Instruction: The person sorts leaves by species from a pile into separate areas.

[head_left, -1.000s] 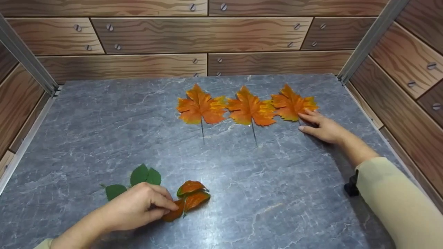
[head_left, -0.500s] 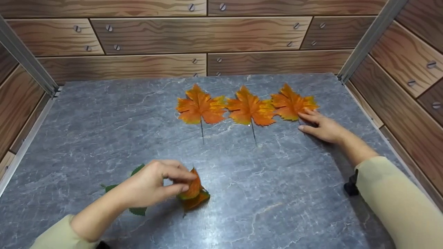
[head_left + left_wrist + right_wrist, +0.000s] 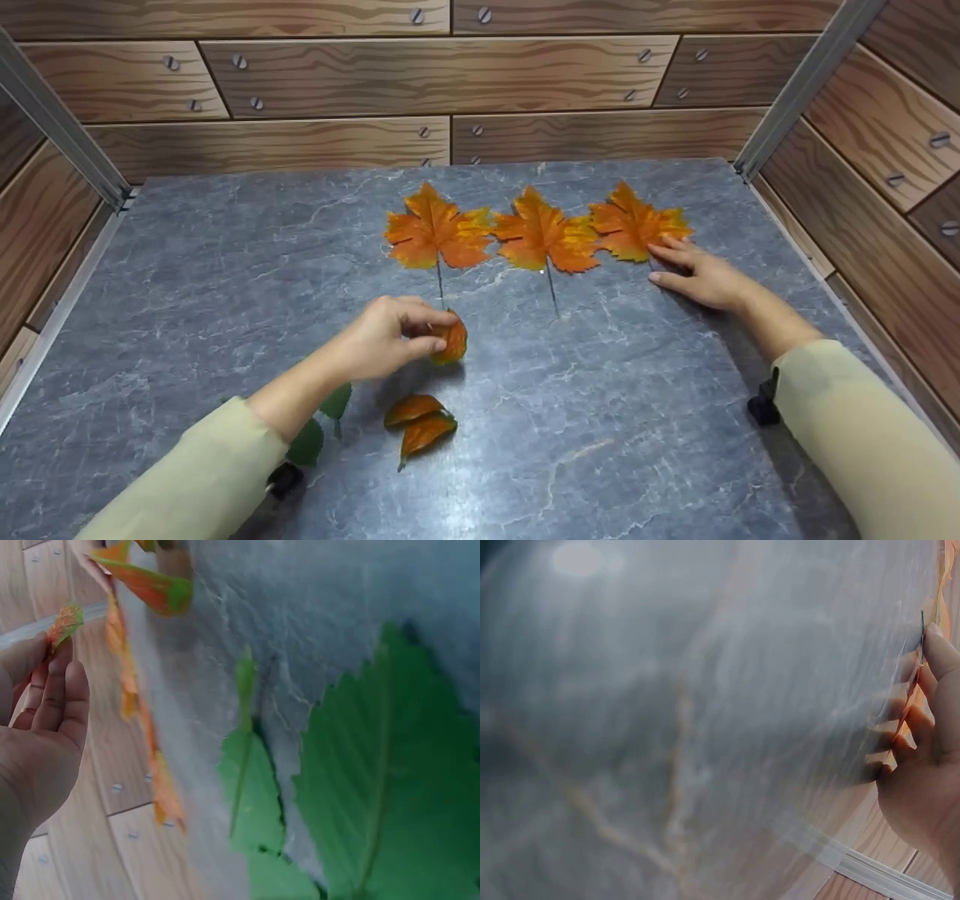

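Presently, the left hand [image 3: 382, 339] is at the centre of the head view, just left of the middle, its grip narrow: thumb and fingers pinch a small orange leaf [image 3: 453, 342] with green edging. The leaf is below the stem of the left maple leaf [image 3: 436, 229]. The right hand [image 3: 701, 279], at right of centre, grips nothing; its fingers are extended, fingertips touching the lower edge of the right maple leaf [image 3: 634, 223]. The middle maple leaf [image 3: 544, 232] lies between the other two, the three forming a row across the upper part of the grey marbled tabletop [image 3: 637, 420].

Below the left hand, near the lower centre, two folded orange leaves [image 3: 429, 433] lie touching. Green leaves [image 3: 306, 444] lie lower left, partly hidden by the left forearm; the left wrist view shows a serrated one filling its lower right. Wood-patterned panels [image 3: 435, 75] line the top of the frame.
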### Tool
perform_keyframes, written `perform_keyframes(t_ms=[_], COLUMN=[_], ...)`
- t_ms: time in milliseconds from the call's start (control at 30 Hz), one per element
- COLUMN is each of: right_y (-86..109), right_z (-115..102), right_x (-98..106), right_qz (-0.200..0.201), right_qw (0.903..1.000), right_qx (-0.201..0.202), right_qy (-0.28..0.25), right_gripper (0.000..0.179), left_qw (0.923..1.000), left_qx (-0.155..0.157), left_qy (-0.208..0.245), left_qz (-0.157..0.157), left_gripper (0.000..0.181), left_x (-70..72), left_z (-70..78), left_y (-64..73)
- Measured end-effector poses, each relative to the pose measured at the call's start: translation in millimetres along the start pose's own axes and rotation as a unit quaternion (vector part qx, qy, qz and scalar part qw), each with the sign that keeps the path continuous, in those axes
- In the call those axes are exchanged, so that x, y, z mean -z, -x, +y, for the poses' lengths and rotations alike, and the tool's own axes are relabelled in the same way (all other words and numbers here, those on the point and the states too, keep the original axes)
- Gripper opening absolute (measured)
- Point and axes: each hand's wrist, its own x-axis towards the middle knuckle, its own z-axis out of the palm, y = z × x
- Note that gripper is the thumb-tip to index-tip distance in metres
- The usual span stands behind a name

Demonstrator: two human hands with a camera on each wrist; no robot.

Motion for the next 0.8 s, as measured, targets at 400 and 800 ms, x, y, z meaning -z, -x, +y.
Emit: perform_keyframes(t_ms=[400, 800], right_y=[-0.2, 1.1], right_z=[0, -1], right_x=[1, 0], right_qz=[0.002, 0.007], right_qw=[1.0000, 0.9999], right_qx=[0.006, 0.014], right_qy=[-0.003, -0.006], right_gripper=[0.076, 0.075], left_qw=[0.9962, 0.9884], left_qx=[0.080, 0.036], left_qy=[-0.033, -0.147], left_qz=[-0.002, -0.003], left_gripper=[0.028, 0.024], left_x=[-7.5, -5.6], left_z=[-26.0, -29.6], left_y=[-21.3, -18.3])
